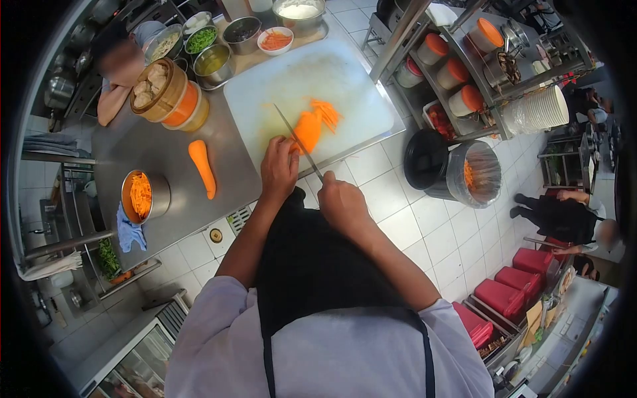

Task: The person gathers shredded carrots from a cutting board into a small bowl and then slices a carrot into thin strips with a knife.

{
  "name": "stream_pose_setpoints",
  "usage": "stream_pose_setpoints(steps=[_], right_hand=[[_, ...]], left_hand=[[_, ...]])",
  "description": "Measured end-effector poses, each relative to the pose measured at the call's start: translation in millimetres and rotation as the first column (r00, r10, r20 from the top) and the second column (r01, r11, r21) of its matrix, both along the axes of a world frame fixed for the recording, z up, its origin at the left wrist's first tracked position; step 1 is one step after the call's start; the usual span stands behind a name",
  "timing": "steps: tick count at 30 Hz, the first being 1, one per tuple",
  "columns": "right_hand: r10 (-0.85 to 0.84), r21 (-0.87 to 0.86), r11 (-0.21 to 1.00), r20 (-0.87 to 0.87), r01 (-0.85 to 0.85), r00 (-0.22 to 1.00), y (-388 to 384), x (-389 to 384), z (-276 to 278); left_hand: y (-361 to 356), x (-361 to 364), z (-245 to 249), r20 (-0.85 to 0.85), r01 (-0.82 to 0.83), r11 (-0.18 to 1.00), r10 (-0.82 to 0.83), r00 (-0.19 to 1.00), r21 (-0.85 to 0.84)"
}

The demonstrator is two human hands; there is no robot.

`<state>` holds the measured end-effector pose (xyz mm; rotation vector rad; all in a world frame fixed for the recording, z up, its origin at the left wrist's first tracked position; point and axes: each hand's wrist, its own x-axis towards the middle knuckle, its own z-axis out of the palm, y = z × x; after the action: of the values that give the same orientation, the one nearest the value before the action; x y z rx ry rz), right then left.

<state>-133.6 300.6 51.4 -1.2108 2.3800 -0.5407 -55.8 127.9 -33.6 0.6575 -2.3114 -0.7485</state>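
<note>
Sliced carrot (307, 136) lies on the near part of the cutting board (358, 86), slices and thin sticks fanned out together. The hands are close but apart: the left hand (280, 164) has its fingers bunched on the carrot's near end, and the right hand (344, 202) is wrapped round the handle of the knife (286, 121), whose blade crosses the carrot just beside the left fingertips.

Around the slices the board's surface is wet-looking and mostly bare, with wide space on its far half. Left of the board, the steel counter (232, 149) carries a whole carrot (202, 167), with bare metal on both sides of it. Farther left, a metal pot (160, 194) of carrot shreds stands near the counter's edge, a blue cloth (131, 230) beside it. Bamboo steamers (183, 109) stand left of the board's far part; metal bowls (244, 45) crowd its far end, leaving little space there.

Right of the board, its edge runs along the counter's rim, and open tiled floor (424, 222) begins just past it. Beyond that floor stand a lined bin (492, 176), a shelf rack (397, 43) and, well apart from the board, red tubs (509, 292).
</note>
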Motion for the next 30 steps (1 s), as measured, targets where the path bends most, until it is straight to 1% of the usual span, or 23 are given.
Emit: stream_pose_setpoints(steps=[5, 8, 11, 14, 15, 20, 23, 26, 29, 30], right_hand=[[-0.001, 0.007, 1.0, -0.004, 0.001, 1.0, -6, 0, 1], [-0.011, 0.044, 0.999, -0.005, 0.011, 1.0, -14, 0, -8], [-0.034, -0.081, 0.996, -0.038, 0.03, 0.999, -29, -3, -33], [-0.026, 0.039, 0.999, 0.008, 0.026, 1.0, -44, -11, -49], [-0.026, 0.034, 0.999, 0.005, 0.025, 1.0, -43, -11, -49], [-0.024, 0.04, 0.999, -0.024, 0.025, 0.999, -40, -14, -38], [-0.029, -0.009, 1.0, -0.051, 0.028, 0.998, -36, -12, -28], [0.009, -0.068, 0.998, -0.077, -0.014, 0.997, -26, -10, -9], [0.012, -0.108, 0.994, -0.086, -0.021, 0.996, -16, -6, -10], [0.015, -0.084, 0.996, -0.078, -0.021, 0.997, -14, -5, -8]], left_hand=[[-2, 0, -3, -0.009, 0.01, 1.0, -0.01, 1.0, -0.004], [-3, 0, -3, -0.015, 0.016, 1.0, -0.016, 1.0, 0.0], [-3, 0, -3, -0.024, 0.023, 1.0, -0.024, 0.999, -0.01], [-5, 0, 0, -0.035, 0.022, 1.0, -0.022, 0.999, -0.007], [-3, 1, 1, -0.038, 0.024, 1.0, -0.024, 0.999, 0.0], [-4, 0, -5, -0.058, 0.009, 1.0, -0.009, 0.998, -0.007], [-2, 2, -2, -0.043, -0.01, 1.0, 0.01, 0.999, -0.009], [-2, 2, -4, -0.037, -0.007, 1.0, 0.007, 0.999, 0.014], [-3, 2, -6, -0.035, -0.005, 1.0, 0.006, 0.999, 0.025], [-2, 2, -6, -0.035, -0.006, 1.0, 0.007, 0.999, 0.024]])
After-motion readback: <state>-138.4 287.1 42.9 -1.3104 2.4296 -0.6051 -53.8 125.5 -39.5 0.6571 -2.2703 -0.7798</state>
